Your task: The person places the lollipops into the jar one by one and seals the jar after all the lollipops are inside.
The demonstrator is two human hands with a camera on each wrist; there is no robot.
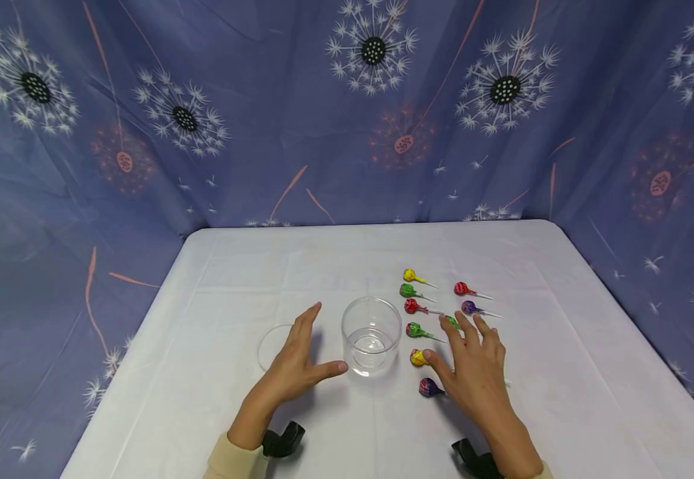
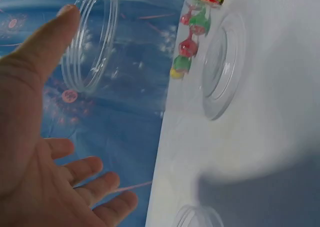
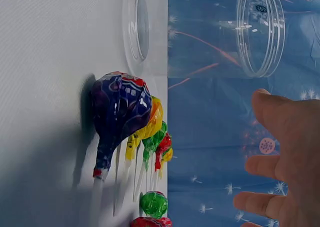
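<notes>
A clear plastic jar (image 1: 372,336) stands upright and uncovered on the white table. To its left, my left hand (image 1: 299,359) is spread, its thumb close to the jar's wall in the head view. My right hand (image 1: 475,366) hovers over the wrapped lollipops with fingers apart and nothing gripped. Beneath its thumb is a yellow lollipop (image 1: 418,358), and nearer me lies a purple lollipop (image 3: 120,104). Partly hidden under its fingers is a green lollipop (image 1: 452,322). The right wrist view shows the thumb and fingers apart.
A round clear lid (image 1: 259,351) lies left of the jar, partly behind my left hand. Farther back are more lollipops, including a yellow one (image 1: 410,275), a red one (image 1: 462,289) and a purple one (image 1: 470,307). A blue dandelion-patterned curtain (image 1: 299,133) surrounds the table (image 1: 562,399).
</notes>
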